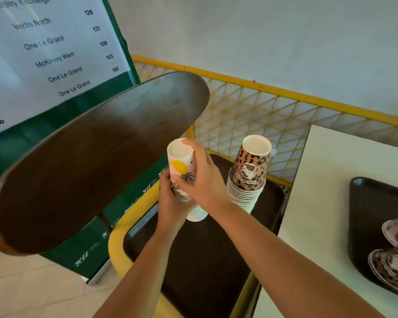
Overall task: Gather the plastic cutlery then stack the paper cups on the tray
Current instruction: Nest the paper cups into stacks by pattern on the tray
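A dark brown tray (205, 260) lies on a yellow-framed stand. On it stand two upside-down stacks of paper cups. The left stack (197, 213) is topped by a white cup with a yellow and blue print (180, 165). My right hand (202, 177) grips that top cup from the right, fingers curled over its upturned base. From the left, my left hand (170, 200) holds the stack lower down. The right stack (248, 177) is topped by a leopard-print cup and stands untouched. No plastic cutlery is visible.
A dark oval board (97, 161) juts in at upper left, close to the cups. Behind it hangs a green and white sign (55, 42). A yellow mesh fence (262, 111) runs behind the stand. A white table (326, 203) at right carries a black tray (363, 221) with patterned paper plates (391, 267).
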Demonstrator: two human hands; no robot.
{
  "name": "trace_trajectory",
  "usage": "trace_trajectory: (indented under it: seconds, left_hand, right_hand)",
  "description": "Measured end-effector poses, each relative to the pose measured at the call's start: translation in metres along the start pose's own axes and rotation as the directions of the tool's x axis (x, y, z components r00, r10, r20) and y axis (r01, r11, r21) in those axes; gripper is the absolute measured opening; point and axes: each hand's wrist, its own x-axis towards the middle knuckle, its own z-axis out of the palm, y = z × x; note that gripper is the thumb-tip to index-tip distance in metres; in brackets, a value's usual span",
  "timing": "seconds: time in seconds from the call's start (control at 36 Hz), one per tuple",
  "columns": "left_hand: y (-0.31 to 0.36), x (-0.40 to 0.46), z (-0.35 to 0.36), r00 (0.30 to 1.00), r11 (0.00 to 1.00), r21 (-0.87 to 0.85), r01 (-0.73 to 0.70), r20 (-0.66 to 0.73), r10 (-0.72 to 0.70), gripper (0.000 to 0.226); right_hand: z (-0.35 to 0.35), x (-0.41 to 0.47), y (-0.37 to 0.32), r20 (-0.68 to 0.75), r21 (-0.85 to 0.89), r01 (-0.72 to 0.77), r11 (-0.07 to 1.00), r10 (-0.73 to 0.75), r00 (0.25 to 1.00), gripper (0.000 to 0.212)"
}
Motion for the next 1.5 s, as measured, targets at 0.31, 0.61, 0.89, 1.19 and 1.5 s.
trace_trajectory:
  seconds: [0.31, 0.61, 0.89, 1.19, 1.5]
  left_hand:
    - [-0.056, -0.009, 0.016, 0.966, 0.973, -0.067, 0.223, 0.152, -0.211, 0.109]
    - [-0.048, -0.044, 0.011, 0.977, 0.979, -0.016, 0.201, 0.076, -0.200, 0.098]
    - [-0.004, -0.097, 0.040, 0.942, 0.982, -0.081, 0.172, 0.304, -0.139, 0.089]
    - [0.045, -0.130, 0.129, 0.828, 0.988, -0.093, 0.123, 0.559, -0.051, 0.097]
    - [0.068, -0.152, 0.200, 0.720, 0.991, -0.033, 0.128, 0.690, -0.070, 0.083]
  right_hand:
    - [-0.006, -0.036, 0.000, -0.067, 0.041, 0.016, 0.999, -0.013, 0.998, 0.069]
    - [-0.029, -0.064, -0.014, -0.038, 0.091, -0.041, 0.995, 0.044, 0.998, 0.073]
    - [-0.098, -0.098, -0.040, -0.138, 0.131, -0.059, 0.990, 0.077, 0.987, 0.088]
    - [-0.194, -0.137, -0.031, -0.338, 0.033, -0.192, 0.981, 0.192, 0.921, 0.080]
    - [-0.271, -0.168, -0.006, -0.444, 0.023, -0.377, 0.926, 0.347, 0.826, 0.063]
